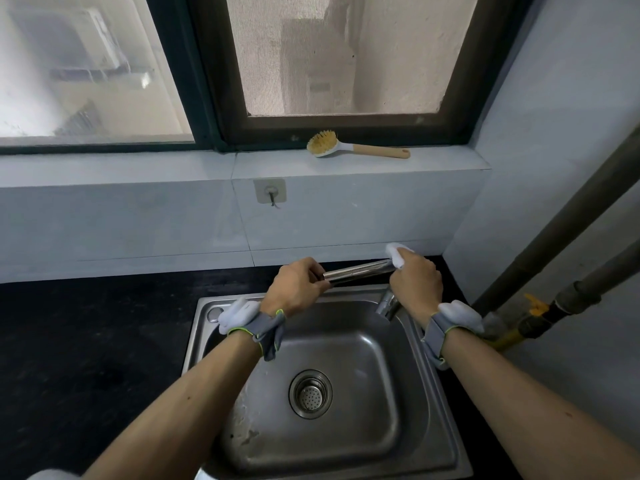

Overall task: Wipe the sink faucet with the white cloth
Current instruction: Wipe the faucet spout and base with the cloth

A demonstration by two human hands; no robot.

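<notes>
1. Head view: your left hand (297, 289) is curled round the free end of the faucet (358, 270), whose shiny spout lies nearly level above the back rim of the sink (415, 386); the fingers are closed on the metal and steady it.
2. Head view: your right hand (417, 285) is clenched on the white cloth (396, 253), which is bunched against the spout's right end, near where it bends down toward the base. Only a small tuft of cloth shows above the knuckles, so how far it wraps the tube is hard to say.
3. Head view: you look to be in the middle of the wiping step, with the stretch of spout between your two hands bare.
4. Head view: the next move probably calls for sliding the cloth leftward along the spout, keeping the grip snug and the left hand firm so the spout does not swing.
5. Head view: the lower faucet body by your right wrist seems still to need the cloth. A dish brush (353, 146) lies on the window ledge, well apart.
</notes>
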